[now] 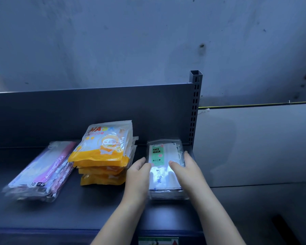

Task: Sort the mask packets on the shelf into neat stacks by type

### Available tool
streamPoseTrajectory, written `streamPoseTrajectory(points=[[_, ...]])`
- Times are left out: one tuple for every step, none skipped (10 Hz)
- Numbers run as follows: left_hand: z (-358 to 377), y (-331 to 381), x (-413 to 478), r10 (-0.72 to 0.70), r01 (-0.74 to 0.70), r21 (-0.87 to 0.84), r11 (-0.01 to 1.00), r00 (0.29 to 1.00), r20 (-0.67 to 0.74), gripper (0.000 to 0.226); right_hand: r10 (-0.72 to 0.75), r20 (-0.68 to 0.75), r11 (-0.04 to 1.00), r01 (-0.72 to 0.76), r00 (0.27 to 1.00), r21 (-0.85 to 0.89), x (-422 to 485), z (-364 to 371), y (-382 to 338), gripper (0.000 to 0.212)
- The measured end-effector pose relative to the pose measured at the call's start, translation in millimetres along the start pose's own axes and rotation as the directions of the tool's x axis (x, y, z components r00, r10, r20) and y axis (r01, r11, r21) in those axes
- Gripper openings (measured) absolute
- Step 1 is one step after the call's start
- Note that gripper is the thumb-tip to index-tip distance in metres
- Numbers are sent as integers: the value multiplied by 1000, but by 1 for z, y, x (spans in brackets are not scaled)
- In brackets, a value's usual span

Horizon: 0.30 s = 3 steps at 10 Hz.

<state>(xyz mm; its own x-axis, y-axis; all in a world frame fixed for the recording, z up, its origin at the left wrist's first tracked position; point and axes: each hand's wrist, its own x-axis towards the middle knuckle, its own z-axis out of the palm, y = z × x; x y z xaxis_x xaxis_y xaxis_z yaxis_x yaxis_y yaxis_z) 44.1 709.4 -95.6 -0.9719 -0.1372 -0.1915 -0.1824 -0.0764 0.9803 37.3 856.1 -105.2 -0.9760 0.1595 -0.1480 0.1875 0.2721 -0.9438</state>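
Three stacks of mask packets lie on the dark shelf. At the right is a stack of clear packets with a green "FACE MASK" label. My left hand presses against its left side and my right hand lies on its right edge, fingers flat over the top packet. In the middle stands a stack of orange-and-white cartoon packets, its top packet tilted up toward the back. At the left lies a stack of clear packets with pink masks, set at a slant.
The shelf's back panel rises behind the stacks. A slotted upright post stands at the shelf's right end, just behind the green-label stack. Beyond it are a grey wall and a lower pale surface. A label sticker sits on the front edge.
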Motion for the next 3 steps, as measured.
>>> streamPoseTrajectory(points=[[2,7,-7,25,-25,15,1000,999,45,41,-4,-19,999,3,1000,-44,-3,2,0,87],[-2,10,-6,-2,0,39,999,999,48,34,20,-24,1000,-21,1000,-23,-3,3,-1,85],[-9,8,-11,21,-20,42,999,1000,-18,18,-10,-109,1000,8,994,-21,-5,-4,2,76]])
